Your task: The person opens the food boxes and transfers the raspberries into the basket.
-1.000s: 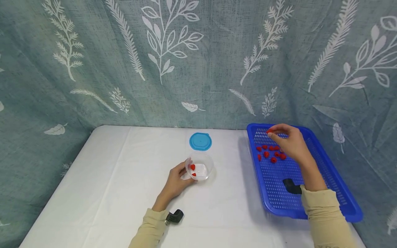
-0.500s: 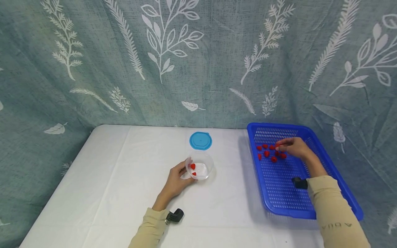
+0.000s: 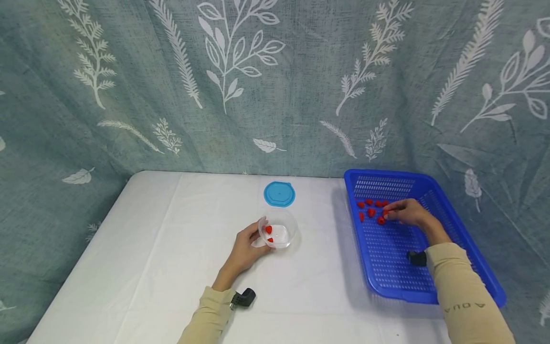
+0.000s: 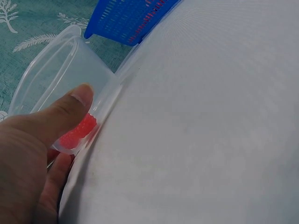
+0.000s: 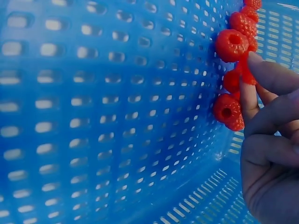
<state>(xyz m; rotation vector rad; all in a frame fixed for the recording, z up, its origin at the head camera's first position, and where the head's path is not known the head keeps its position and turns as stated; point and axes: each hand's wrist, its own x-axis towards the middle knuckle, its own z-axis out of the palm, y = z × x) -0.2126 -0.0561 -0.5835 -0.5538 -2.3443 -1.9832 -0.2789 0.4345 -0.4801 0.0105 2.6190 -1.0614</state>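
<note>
My left hand (image 3: 246, 251) grips a clear round plastic tub (image 3: 287, 231) by its side, thumb and fingers on opposite sides of the wall. Two red raspberries (image 3: 269, 230) lie inside it; the left wrist view shows red raspberry (image 4: 81, 130) through the wall, beside my thumb. Over the blue basket (image 3: 373, 282), my right hand (image 3: 410, 212) pinches a raspberry (image 5: 247, 70) between thumb and finger, close against the other raspberries. Those form a loose group toward the basket's back left, among them a hollow-ended raspberry (image 5: 229, 108). The hand hides part of the group in the head view.
A light-blue lid (image 3: 279, 194) lies flat on the white tablecloth (image 3: 172, 248) just behind the tub. The basket has raised slotted walls and stands at the table's right side. A patterned green curtain (image 3: 301, 95) hangs behind the table.
My right hand, with a raspberry at its fingertips a second ago, has come down and forward from the basket's back to the raspberry group. My left hand and the tub have stayed put.
</note>
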